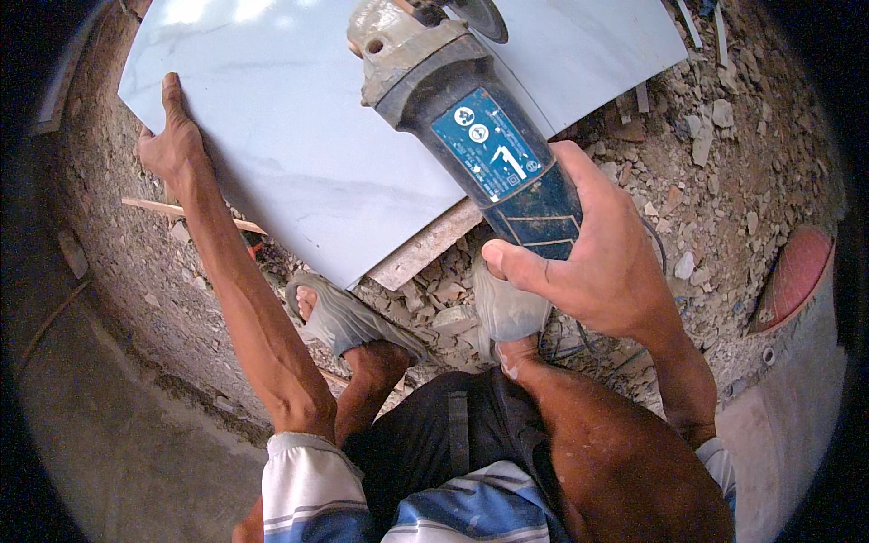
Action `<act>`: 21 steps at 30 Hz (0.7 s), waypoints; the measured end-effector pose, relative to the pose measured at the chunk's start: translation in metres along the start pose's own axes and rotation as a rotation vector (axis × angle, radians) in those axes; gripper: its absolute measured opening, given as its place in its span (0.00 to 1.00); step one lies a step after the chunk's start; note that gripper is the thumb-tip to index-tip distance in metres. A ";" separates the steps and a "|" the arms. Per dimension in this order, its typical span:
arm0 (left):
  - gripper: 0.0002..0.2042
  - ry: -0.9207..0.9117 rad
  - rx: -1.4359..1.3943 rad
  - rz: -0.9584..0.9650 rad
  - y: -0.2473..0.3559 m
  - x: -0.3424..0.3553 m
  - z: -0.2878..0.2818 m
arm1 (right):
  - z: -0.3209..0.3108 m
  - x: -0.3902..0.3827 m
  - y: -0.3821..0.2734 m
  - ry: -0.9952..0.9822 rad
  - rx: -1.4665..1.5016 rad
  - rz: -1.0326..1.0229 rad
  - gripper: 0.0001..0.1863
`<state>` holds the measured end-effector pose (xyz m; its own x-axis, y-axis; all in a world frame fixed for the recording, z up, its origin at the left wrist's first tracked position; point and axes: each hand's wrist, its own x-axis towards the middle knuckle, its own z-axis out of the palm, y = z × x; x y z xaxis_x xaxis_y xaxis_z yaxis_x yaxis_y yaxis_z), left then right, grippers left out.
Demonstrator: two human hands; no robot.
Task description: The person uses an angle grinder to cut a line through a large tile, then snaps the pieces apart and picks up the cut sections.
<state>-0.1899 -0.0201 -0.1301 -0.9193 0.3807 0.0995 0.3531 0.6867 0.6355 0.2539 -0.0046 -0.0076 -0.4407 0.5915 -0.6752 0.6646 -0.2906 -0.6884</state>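
Note:
My left hand (176,145) grips the left edge of a large white marbled slab (258,127), thumb on top and the other fingers mostly hidden. My right hand (593,253) is wrapped round the dark blue body of an angle grinder (416,77), held over the slab. Its metal head points away from me, with the disc (489,18) at the top of the picture. A straight dark line crosses the slab beside the grinder; whether cut or seam, I cannot tell. A pale board (416,249) lies under the slab's near edge, and a cord hangs below my right hand.
Broken rubble (706,136) surrounds the slab, with a wooden strip (154,206) at the left. My sandalled feet (339,317) rest just below the slab. A red rounded object (787,276) is at the right. Concrete floor (127,407) borders the rubble at lower left.

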 end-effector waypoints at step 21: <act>0.44 0.025 -0.097 0.037 0.007 -0.011 0.001 | 0.001 -0.018 0.017 0.027 -0.050 -0.002 0.31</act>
<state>-0.1772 -0.0190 -0.1272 -0.9103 0.3887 0.1425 0.3698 0.6083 0.7023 0.2724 -0.0212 -0.0073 -0.4264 0.6121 -0.6659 0.6930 -0.2521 -0.6754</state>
